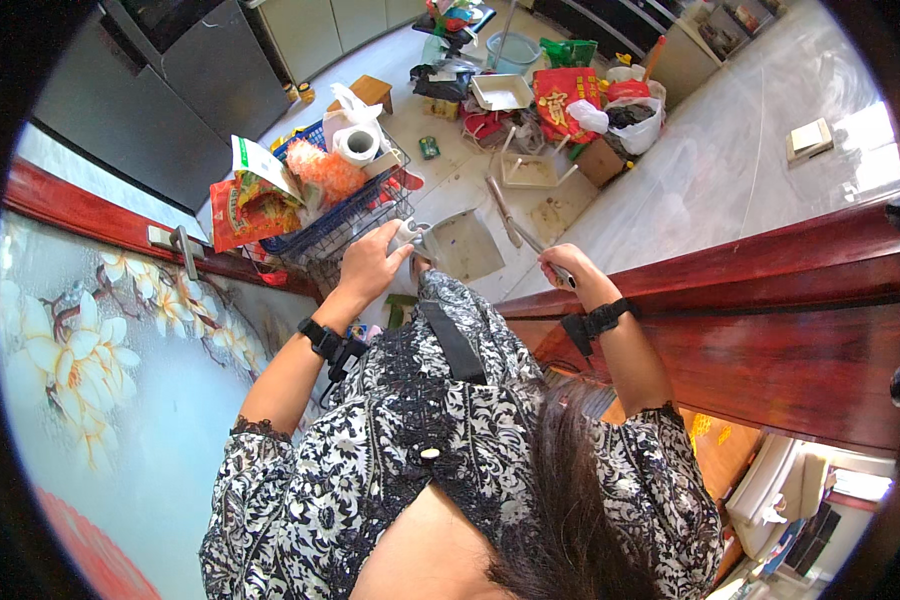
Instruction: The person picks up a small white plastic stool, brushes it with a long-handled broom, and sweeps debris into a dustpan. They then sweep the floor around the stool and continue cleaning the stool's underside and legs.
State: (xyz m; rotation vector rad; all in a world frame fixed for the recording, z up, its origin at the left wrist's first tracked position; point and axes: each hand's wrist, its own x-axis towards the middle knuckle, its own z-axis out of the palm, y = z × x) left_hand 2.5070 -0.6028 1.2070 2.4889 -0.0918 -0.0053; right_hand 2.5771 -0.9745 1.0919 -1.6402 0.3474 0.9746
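Observation:
My left hand (372, 263) is raised in front of my patterned black-and-white top, fingers closed on a small white and grey object (408, 231) beside a wire basket (355, 222). My right hand (563, 265) grips the end of a thin metal handle (532, 242) that slants down toward the floor. A grey square pan-like thing (462, 246) lies on the floor between my hands; I cannot tell if the handle joins it. Both wrists wear black straps.
The wire basket holds snack packets and a toilet paper roll (358, 143). Beyond lie a red bag (565, 100), a white tray (500, 92), a bucket (515, 50) and a wooden stool (372, 92). A red-brown door frame (770, 300) stands right, a flowered glass door (80, 370) left.

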